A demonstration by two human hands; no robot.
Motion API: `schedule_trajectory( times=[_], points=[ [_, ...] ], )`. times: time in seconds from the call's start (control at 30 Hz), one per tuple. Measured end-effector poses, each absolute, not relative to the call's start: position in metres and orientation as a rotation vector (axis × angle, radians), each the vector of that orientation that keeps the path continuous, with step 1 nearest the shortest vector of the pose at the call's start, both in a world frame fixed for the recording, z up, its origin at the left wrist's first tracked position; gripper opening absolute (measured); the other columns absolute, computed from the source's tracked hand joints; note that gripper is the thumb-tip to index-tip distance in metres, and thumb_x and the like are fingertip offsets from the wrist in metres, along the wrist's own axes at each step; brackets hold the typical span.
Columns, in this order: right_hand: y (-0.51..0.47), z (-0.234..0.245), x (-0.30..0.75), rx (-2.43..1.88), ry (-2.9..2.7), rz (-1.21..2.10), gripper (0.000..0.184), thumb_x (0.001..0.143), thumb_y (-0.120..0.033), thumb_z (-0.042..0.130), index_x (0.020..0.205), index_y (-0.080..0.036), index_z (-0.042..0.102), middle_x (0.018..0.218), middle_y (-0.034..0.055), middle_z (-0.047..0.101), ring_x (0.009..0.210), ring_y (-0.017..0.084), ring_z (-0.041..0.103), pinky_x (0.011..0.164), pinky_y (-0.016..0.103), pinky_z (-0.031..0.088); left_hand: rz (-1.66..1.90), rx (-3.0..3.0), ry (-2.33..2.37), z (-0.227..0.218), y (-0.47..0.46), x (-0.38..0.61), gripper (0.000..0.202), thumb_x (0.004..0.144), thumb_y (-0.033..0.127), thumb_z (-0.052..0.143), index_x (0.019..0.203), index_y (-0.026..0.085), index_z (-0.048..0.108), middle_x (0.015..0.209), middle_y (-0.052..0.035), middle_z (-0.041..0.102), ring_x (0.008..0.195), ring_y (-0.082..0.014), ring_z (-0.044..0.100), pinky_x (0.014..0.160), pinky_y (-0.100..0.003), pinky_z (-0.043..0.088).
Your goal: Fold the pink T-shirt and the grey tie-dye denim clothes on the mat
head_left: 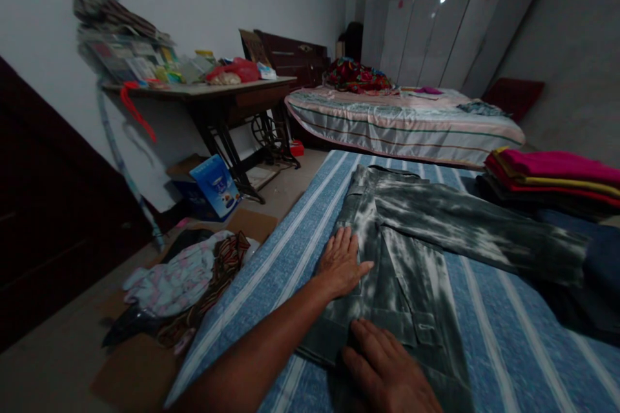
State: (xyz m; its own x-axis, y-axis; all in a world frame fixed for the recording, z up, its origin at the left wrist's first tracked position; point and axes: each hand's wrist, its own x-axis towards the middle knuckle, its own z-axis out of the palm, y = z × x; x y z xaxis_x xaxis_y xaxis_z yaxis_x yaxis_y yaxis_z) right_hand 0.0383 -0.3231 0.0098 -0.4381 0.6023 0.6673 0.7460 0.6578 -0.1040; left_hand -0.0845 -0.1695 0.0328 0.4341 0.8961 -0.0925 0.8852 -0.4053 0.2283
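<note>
A dark green and white mottled jacket [402, 264] lies on the blue striped bed sheet [489, 310], one sleeve stretched out to the right. My left hand [343, 261] rests flat on the jacket's left side, fingers outstretched and thumb apart. Lower down, my right hand [385, 364] lies over the jacket's near part, its fingers extended and touching the cloth. Nothing shows in either hand. The right hand's near side is cut off by the bottom edge of the view.
Folded clothes [557, 177] are stacked at the right, beside dark garments [581, 303]. On the floor at the left are an open cardboard box [130, 368] with clothes and a blue box [216, 187]. A sewing machine table [194, 90] and another bed [402, 122] stand behind.
</note>
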Motion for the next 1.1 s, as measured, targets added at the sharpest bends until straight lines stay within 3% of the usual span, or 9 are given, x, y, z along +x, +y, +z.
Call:
schedule_trajectory(
  times=[0.17, 0.3, 0.4, 0.53, 0.6, 0.67, 0.77, 0.87, 1.1],
  points=[
    [-0.281, 0.068, 0.052, -1.089, -2.291, 0.22, 0.033, 0.086, -0.027, 0.057, 0.118, -0.023, 0.057, 0.114, 0.007, 0.064, 0.099, 0.018, 0.063, 0.087, 0.027, 0.051, -0.02, 2.439, 1.565, 0.035, -0.167, -0.085, 0.071, 0.092, 0.05, 0.033, 0.149, 0.007, 0.024, 0.158, -0.0162, 0.011, 0.145, -0.0288, 0.005, 0.117, -0.046, 0.011],
    [-0.209, 0.077, 0.062, -1.162, -2.335, 0.177, 0.02, 0.089, -0.023, 0.054, 0.107, -0.021, 0.061, 0.104, 0.0064, 0.065, 0.093, 0.017, 0.063, 0.083, 0.028, 0.05, -0.007, 2.451, 1.518, 0.038, -0.17, -0.087, 0.065, 0.092, 0.036, 0.036, 0.149, 0.009, 0.023, 0.158, -0.0152, 0.012, 0.145, -0.0283, 0.005, 0.116, -0.046, 0.012],
    [-0.162, 0.049, 0.072, -1.341, -2.288, -0.035, 0.03, 0.088, -0.027, 0.057, 0.116, -0.017, 0.059, 0.119, 0.0134, 0.06, 0.11, 0.023, 0.057, 0.092, 0.038, 0.046, 0.09, 2.428, 1.527, 0.04, -0.173, -0.088, 0.068, 0.09, 0.043, 0.042, 0.147, 0.009, 0.029, 0.157, -0.0167, 0.016, 0.145, -0.03, 0.009, 0.116, -0.048, 0.015],
    [-0.138, 0.011, 0.083, -1.436, -2.312, -0.11, 0.032, 0.091, -0.031, 0.053, 0.119, -0.017, 0.058, 0.128, 0.0123, 0.057, 0.127, 0.027, 0.043, 0.104, 0.049, 0.034, 0.299, 2.324, 1.469, 0.049, -0.156, -0.098, 0.047, 0.09, 0.04, 0.046, 0.128, 0.015, 0.055, 0.145, -0.0152, 0.045, 0.136, -0.0277, 0.037, 0.111, -0.043, 0.028],
    [-0.139, 0.006, 0.085, -1.45, -2.317, -0.079, 0.032, 0.091, -0.031, 0.052, 0.12, -0.018, 0.058, 0.13, 0.011, 0.056, 0.129, 0.028, 0.041, 0.106, 0.05, 0.03, 0.55, 2.181, 1.55, 0.056, -0.135, -0.104, 0.029, 0.09, 0.031, 0.045, 0.11, 0.018, 0.063, 0.125, -0.0119, 0.061, 0.119, -0.0228, 0.054, 0.102, -0.035, 0.038],
    [-0.14, 0.007, 0.085, -1.468, -2.305, -0.038, 0.034, 0.091, -0.031, 0.052, 0.121, -0.017, 0.057, 0.132, 0.0106, 0.055, 0.13, 0.028, 0.04, 0.107, 0.05, 0.029, 0.721, 1.939, 1.757, 0.061, -0.109, -0.109, 0.019, 0.087, 0.025, 0.051, 0.095, 0.016, 0.064, 0.106, -0.0111, 0.067, 0.106, -0.0229, 0.059, 0.092, -0.032, 0.042],
    [-0.141, 0.013, 0.084, -1.471, -2.276, 0.007, 0.032, 0.091, -0.031, 0.052, 0.12, -0.018, 0.058, 0.132, 0.0098, 0.055, 0.13, 0.027, 0.039, 0.108, 0.049, 0.028, 0.692, 1.753, 1.789, 0.063, -0.073, -0.108, 0.017, 0.085, 0.024, 0.052, 0.075, 0.014, 0.061, 0.074, -0.0069, 0.064, 0.078, -0.0217, 0.063, 0.068, -0.029, 0.045],
    [-0.139, 0.015, 0.086, -1.444, -2.249, 0.049, 0.029, 0.089, -0.028, 0.054, 0.116, -0.019, 0.06, 0.131, 0.0088, 0.056, 0.13, 0.026, 0.039, 0.108, 0.048, 0.028, 0.623, 1.61, 1.698, 0.059, -0.052, -0.1, 0.026, 0.087, 0.027, 0.047, 0.066, 0.014, 0.056, 0.054, 0.0011, 0.05, 0.052, -0.0141, 0.052, 0.05, -0.025, 0.038],
    [-0.138, 0.014, 0.088, -1.406, -2.206, 0.126, 0.026, 0.089, -0.025, 0.053, 0.113, -0.02, 0.061, 0.129, 0.0078, 0.057, 0.13, 0.026, 0.04, 0.108, 0.049, 0.027, 0.584, 1.387, 1.515, 0.054, -0.029, -0.1, 0.032, 0.085, 0.028, 0.05, 0.055, 0.018, 0.042, 0.043, 0.0073, 0.036, 0.037, -0.0047, 0.033, 0.04, -0.019, 0.023]
  ],
)
